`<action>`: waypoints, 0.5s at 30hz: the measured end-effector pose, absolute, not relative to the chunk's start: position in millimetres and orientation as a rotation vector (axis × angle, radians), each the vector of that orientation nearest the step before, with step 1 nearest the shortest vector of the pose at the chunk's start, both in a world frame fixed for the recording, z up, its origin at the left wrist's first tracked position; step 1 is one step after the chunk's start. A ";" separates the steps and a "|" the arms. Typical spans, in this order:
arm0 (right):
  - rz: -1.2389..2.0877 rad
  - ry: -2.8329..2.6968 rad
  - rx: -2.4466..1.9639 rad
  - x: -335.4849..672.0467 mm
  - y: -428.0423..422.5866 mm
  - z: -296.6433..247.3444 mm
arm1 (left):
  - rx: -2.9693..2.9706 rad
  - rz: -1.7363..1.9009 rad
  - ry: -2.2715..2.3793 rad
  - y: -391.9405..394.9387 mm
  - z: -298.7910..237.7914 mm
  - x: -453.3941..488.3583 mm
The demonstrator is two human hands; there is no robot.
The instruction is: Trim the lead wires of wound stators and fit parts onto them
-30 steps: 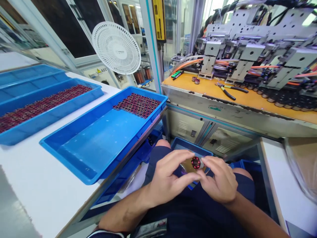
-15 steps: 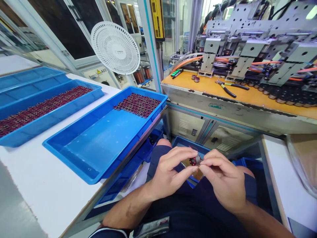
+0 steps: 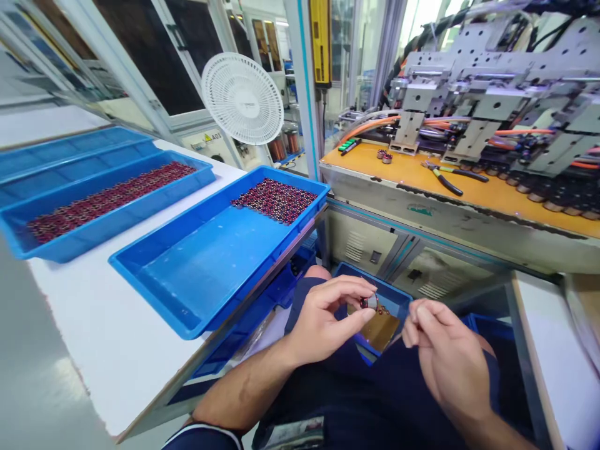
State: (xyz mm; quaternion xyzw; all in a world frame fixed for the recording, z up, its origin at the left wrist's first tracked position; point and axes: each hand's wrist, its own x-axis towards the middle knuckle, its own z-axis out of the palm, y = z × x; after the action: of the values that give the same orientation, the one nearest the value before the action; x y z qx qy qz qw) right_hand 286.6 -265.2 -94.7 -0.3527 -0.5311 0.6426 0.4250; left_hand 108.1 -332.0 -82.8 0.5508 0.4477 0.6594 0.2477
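Note:
Between the thumb and fingers of my left hand (image 3: 321, 322) is a small wound motor stator (image 3: 370, 302), its grey side turned to the right and dark red windings partly hidden by my fingers. My right hand (image 3: 447, 350) is apart from it, to the right, with the fingertips pinched together. Whatever they hold, if anything, is too small to make out. Below both hands, a blue bin (image 3: 398, 292) between my knees contains a brownish flat piece (image 3: 380, 331) and some small copper-coloured bits.
On the white table at left, a long blue tray (image 3: 187, 275) carries rows of stators (image 3: 281, 200) at its far end; another filled tray (image 3: 70, 247) lies beyond. Pliers (image 3: 445, 180), loose stators (image 3: 385, 157) and a machine (image 3: 492, 100) occupy the orange bench. A white fan (image 3: 244, 100) stands behind.
My right hand has pulled away from the stator toward the right, fingers still pinched. My left hand keeps holding the stator. The camera view has turned slightly left.

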 end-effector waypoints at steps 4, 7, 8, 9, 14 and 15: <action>1.107 -1.748 -0.979 314.6 -246.5 -91.6 | 1.829 1.651 1.336 -335.6 -69.7 94.9; 0.310 -2.194 -0.646 327.2 -240.0 -77.5 | 1.983 1.492 1.317 -337.0 -61.4 94.7; 0.110 -2.341 -0.449 328.0 -238.7 -72.0 | 2.012 1.456 1.289 -337.2 -59.9 96.1; -0.035 -2.466 -0.242 327.1 -237.3 -66.9 | 2.032 1.436 1.257 -337.5 -59.2 97.7; -0.249 -2.591 0.165 307.8 -229.4 -52.7 | 2.010 1.492 1.181 -340.7 -61.2 98.9; -0.210 -2.585 0.169 303.5 -228.8 -52.4 | 1.996 1.501 1.177 -341.6 -61.8 97.3</action>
State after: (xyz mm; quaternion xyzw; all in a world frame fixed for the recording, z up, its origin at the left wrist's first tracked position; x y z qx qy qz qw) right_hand 303.5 -228.8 -52.4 0.0628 -0.9582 -0.0779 0.2681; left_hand 97.3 -341.6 -61.8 0.7100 0.4187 0.5337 0.1892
